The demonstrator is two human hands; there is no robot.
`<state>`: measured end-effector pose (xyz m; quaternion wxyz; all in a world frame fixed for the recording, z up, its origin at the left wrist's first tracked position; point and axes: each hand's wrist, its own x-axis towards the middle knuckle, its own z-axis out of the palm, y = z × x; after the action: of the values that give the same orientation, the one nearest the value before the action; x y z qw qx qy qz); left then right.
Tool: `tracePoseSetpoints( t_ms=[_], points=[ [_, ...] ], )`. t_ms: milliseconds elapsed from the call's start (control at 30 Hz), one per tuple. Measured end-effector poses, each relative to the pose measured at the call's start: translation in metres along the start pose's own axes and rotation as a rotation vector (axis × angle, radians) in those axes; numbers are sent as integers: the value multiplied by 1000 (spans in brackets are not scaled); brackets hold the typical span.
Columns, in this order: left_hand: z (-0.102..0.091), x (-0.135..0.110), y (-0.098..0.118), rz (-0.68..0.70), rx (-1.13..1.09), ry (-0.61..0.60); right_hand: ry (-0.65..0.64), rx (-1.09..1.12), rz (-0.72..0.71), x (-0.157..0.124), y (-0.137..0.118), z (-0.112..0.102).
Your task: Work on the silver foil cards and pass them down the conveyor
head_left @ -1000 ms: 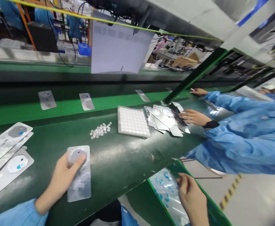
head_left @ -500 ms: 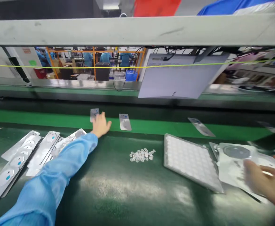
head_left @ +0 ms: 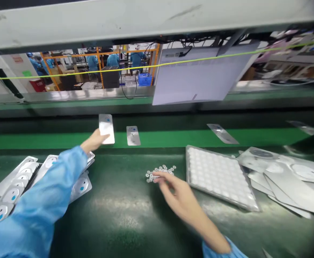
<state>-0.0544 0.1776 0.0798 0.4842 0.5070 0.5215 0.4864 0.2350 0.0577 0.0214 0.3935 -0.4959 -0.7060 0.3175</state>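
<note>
My left hand point(head_left: 95, 139) grips a thin silver plate point(head_left: 106, 125) with a blue dot by its edge, tilted up above the green belt. At the pile of small white rings point(head_left: 163, 169), the fingertips of my right hand point(head_left: 178, 196) come together in a pinch; whether a ring is between them is hidden. Another silver plate point(head_left: 133, 136) lies on the belt just right of my left hand. Several overlapping silver plates point(head_left: 14, 193) with blue dots lie at left, partly covered by my left sleeve.
A clear-edged tray point(head_left: 218, 177) of round white pieces lies right of the rings. Beyond it is a loose stack of silver plates point(head_left: 293, 186). Further plates point(head_left: 222, 134) lie on the green belt point(head_left: 170, 138). A grey beam point(head_left: 146, 21) and a yellow cord point(head_left: 191, 61) cross above.
My left hand has taken hold of the plate on the belt and lifted it. My right hand has moved left from the stack of plates to the rings. The view has shifted slightly.
</note>
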Motion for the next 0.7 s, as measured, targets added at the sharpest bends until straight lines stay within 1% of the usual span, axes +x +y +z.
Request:
tracePoseSetpoints(
  t_ms=[33,100,133,167,200,233,267,300,367,433,500,533,633,667,700],
  points=[
    [8,-20,-8,-32,-27,-48,-73,104,81,1,-9,14],
    [22,-70,-29,-92,-97,-161,-243,298,204,-1,-22,36],
    [28,-96,-39,-148,-205,-258,-320,371,233,-4,-27,45],
    [32,-120,-47,-209,-271,-305,-384,417,250,-10,-30,52],
    [35,-139,-53,-244,-295,-316,-438,438,263,-17,-31,58],
    [37,-153,-57,-273,-329,-300,-486,438,277,-25,-32,63],
    [38,-162,-58,-297,-360,-258,-531,427,295,-34,-32,66],
    [39,-166,-59,-318,-403,-208,-567,405,310,-43,-32,68],
    [40,-166,-60,-367,-522,-122,-592,324,304,-56,-32,67],
    [43,-163,-61,-409,-611,-80,-567,193,244,-64,-33,62],
    [46,-165,-65,-433,-632,-74,-471,55,158,-67,-38,53],
    [47,-167,-66,-437,-621,-83,-386,1,113,-67,-41,49],
    [48,-175,-69,-406,-518,-159,-64,-99,-66,-64,-54,41],
    [48,-177,-70,-379,-472,-180,6,-128,-138,-62,-58,41],
    [48,-179,-70,-345,-428,-190,42,-157,-207,-61,-61,42]
  ],
)
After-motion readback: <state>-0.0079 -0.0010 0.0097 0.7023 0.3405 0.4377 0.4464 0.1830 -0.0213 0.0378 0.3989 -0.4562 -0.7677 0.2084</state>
